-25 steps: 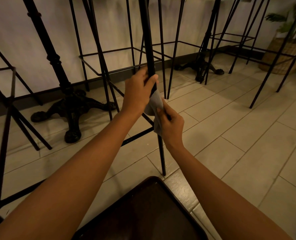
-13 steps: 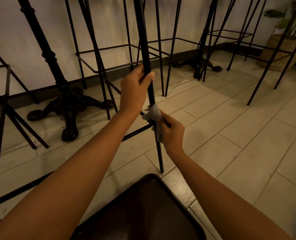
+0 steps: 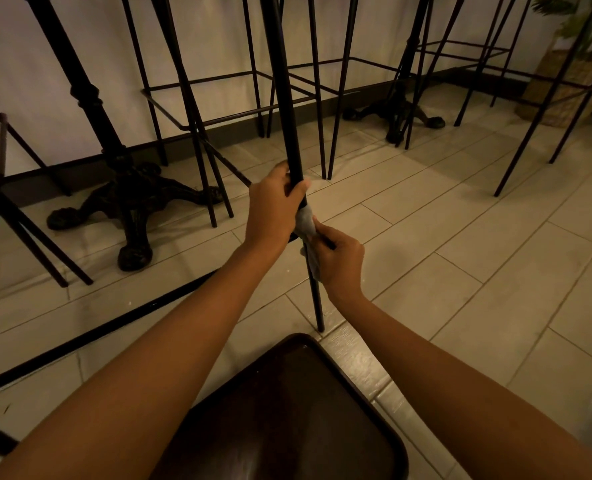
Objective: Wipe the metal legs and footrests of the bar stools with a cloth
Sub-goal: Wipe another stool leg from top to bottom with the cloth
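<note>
The left hand (image 3: 273, 206) is wrapped around a black stool leg (image 3: 282, 98), and just below it the right hand (image 3: 339, 259) pinches a grey cloth (image 3: 306, 225) against the same leg. The leg runs nearly upright, tilted slightly, its foot on the tiled floor (image 3: 461, 254) beside a dark seat (image 3: 287, 417).

The nearest stool leg (image 3: 280, 81) was a thin black metal rod, slanting slightly, its tip on the tiled floor. A pale grey cloth (image 3: 306, 225) was bunched around it low down, at the joint with a black footrest bar (image 3: 114, 327) running off to the left.
</note>
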### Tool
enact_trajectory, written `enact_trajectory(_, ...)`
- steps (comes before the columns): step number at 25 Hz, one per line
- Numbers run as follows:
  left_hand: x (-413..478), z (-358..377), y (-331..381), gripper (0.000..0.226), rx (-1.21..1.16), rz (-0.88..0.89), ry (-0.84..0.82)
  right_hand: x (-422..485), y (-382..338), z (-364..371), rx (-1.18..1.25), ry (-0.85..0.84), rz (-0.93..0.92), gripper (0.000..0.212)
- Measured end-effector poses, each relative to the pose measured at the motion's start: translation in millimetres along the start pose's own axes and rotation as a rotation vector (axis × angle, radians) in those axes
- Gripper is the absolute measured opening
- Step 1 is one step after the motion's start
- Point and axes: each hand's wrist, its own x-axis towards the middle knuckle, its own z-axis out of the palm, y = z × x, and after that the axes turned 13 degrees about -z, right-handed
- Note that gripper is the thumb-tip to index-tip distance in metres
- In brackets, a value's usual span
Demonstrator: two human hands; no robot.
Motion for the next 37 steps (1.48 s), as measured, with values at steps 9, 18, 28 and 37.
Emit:
enact_trajectory(9,2,-1,-7,0.029,0.038,0.013,-0.041,6,6,-4,-0.064,0.025,-0.196,0.024)
enact_trajectory(18,1,1,-13,0.027,-0.011,0.045,-0.034,-11,31,5,0.029,0.062,-0.016,0.010)
enact_trajectory(28,1,0,-12,0.029,-0.009,0.047,-0.040,-17,31,0,0.010,0.068,-0.077,0.025)
enact_trajectory(37,0,2,-13,0.029,-0.036,0.053,-0.033,-30,44,8,-0.164,0.012,-0.166,0.022)
